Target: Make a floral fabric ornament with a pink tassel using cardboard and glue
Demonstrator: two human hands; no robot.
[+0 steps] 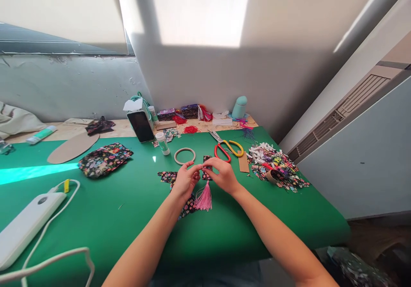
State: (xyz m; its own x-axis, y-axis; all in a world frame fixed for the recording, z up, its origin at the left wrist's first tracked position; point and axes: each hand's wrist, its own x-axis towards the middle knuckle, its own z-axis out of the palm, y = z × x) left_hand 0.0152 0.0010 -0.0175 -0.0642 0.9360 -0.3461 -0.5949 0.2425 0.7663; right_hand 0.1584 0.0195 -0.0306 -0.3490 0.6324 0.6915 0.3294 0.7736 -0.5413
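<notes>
My left hand (pixel 186 179) and my right hand (pixel 222 175) meet fingertip to fingertip over the green mat. Both are pinched on something too small to make out, at the floral bookmark-like strip (pixel 207 176). A pink tassel (pixel 204 196) hangs from the strip's lower end, between my wrists. Dark floral fabric (pixel 188 208) lies under and beside my left hand. Just beyond my hands are a roll of tape (pixel 176 155) and scissors (pixel 236 148) with one red and one yellow handle.
A glue stick (pixel 162 144), a phone (pixel 141 126) and floral cloth (pixel 105 159) lie to the left. Paper scraps (pixel 279 167) are heaped at the right, near a cardboard piece (pixel 243 162). A white power bank (pixel 30 223) with its cable occupies the left front.
</notes>
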